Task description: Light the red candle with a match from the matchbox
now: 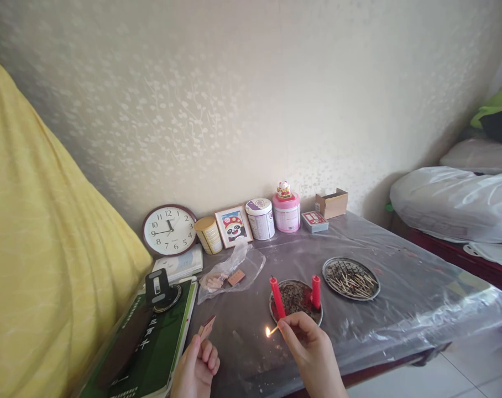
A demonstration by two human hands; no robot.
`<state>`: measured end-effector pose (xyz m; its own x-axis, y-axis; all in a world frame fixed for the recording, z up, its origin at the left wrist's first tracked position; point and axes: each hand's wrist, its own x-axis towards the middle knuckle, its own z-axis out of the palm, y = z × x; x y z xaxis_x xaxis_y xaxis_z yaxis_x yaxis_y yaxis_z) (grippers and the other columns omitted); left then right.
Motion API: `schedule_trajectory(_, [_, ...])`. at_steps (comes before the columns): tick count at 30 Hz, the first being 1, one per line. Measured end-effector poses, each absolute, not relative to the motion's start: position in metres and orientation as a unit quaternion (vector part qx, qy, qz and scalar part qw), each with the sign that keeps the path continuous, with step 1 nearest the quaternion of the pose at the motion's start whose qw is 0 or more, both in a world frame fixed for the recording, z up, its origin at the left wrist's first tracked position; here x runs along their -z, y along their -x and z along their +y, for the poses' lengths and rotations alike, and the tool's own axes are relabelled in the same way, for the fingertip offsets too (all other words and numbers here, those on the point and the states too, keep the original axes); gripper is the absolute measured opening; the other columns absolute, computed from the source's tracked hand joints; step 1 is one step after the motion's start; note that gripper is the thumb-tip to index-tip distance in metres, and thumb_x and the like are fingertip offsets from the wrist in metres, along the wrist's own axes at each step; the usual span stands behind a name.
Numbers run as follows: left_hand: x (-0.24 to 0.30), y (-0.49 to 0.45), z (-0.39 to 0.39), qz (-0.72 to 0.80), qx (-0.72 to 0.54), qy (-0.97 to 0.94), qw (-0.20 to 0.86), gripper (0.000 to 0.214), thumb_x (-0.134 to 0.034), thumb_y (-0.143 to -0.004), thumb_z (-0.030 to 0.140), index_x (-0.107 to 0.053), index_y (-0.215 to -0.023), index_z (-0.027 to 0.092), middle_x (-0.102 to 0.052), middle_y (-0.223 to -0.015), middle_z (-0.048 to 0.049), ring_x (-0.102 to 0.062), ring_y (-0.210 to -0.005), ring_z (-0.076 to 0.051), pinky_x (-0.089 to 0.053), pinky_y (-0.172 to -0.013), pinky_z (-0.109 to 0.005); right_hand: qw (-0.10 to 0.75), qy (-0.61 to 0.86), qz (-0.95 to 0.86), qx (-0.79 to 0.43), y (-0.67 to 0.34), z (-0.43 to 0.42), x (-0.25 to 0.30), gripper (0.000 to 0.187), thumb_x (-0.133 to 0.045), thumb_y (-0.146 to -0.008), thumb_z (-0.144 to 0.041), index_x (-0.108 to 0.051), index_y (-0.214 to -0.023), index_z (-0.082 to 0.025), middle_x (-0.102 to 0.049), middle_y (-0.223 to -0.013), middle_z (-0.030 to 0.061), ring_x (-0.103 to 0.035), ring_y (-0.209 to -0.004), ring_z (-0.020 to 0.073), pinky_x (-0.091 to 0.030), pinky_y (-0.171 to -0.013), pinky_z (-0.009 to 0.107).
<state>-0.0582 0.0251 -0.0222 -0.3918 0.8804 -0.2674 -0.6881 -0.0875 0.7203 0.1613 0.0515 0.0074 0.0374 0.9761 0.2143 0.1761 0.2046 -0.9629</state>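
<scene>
A burning match (272, 331) is pinched between the thumb and fingers of my right hand (311, 348), its flame pointing left. Just behind that hand, two red candles stand on a round metal lid (296, 293) with a dark, speckled surface. The left candle (277, 297) leans slightly and the right candle (315, 292) is shorter; no flame shows on either. My left hand (198, 362) is closed on a small matchbox (207, 327), held upright at the lower left of the candles.
A second round tray (353, 279) holds many used matches. A clear plastic bag (230, 273) with matchboxes lies left of the candles. Along the wall stand a clock (170, 230), tins, a framed panda picture (234, 226) and a cardboard box (331, 203). Plastic sheeting covers the table.
</scene>
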Motion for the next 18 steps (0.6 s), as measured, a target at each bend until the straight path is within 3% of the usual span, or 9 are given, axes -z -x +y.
schedule_trajectory(6, [0.0243, 0.0582, 0.0241, 0.408, -0.732, -0.130, 0.530, 0.031, -0.079, -0.062, 0.044, -0.061, -0.058, 0.019, -0.040, -0.047, 0.0062, -0.035, -0.043, -0.007, -0.029, -0.040, -0.022, 0.513, 0.480, -0.641, -0.309, -0.1623, 0.0494, -0.0122, 0.027, -0.054, -0.088, -0.037, -0.060, -0.067, -0.020, -0.060, -0.068, 0.0006, -0.053, -0.061, 0.0148, -0.041, -0.060, 0.023])
schedule_trajectory(11, [0.0242, 0.0585, 0.0248, 0.404, -0.731, -0.133, 0.534, 0.027, -0.077, -0.065, 0.043, -0.067, -0.069, 0.019, -0.040, -0.049, 0.0066, -0.034, -0.043, -0.007, -0.029, -0.040, -0.022, 0.505, 0.467, -0.671, -0.277, -0.1626, 0.0482, -0.0148, 0.026, -0.051, -0.090, -0.033, -0.059, -0.069, -0.021, -0.061, -0.071, 0.0016, -0.055, -0.062, 0.0148, -0.043, -0.060, 0.023])
schedule_trajectory(18, [0.0218, 0.0573, 0.0249, 0.409, -0.731, -0.132, 0.529, 0.032, -0.079, -0.062, 0.043, -0.059, -0.056, 0.019, -0.040, -0.048, 0.0059, -0.035, -0.042, -0.008, -0.029, -0.039, -0.023, 0.510, 0.455, -0.672, -0.286, -0.1624, 0.0486, -0.0171, 0.025, -0.052, -0.090, -0.034, -0.063, -0.072, -0.021, -0.063, -0.075, 0.0029, -0.058, -0.066, 0.0154, -0.046, -0.063, 0.024])
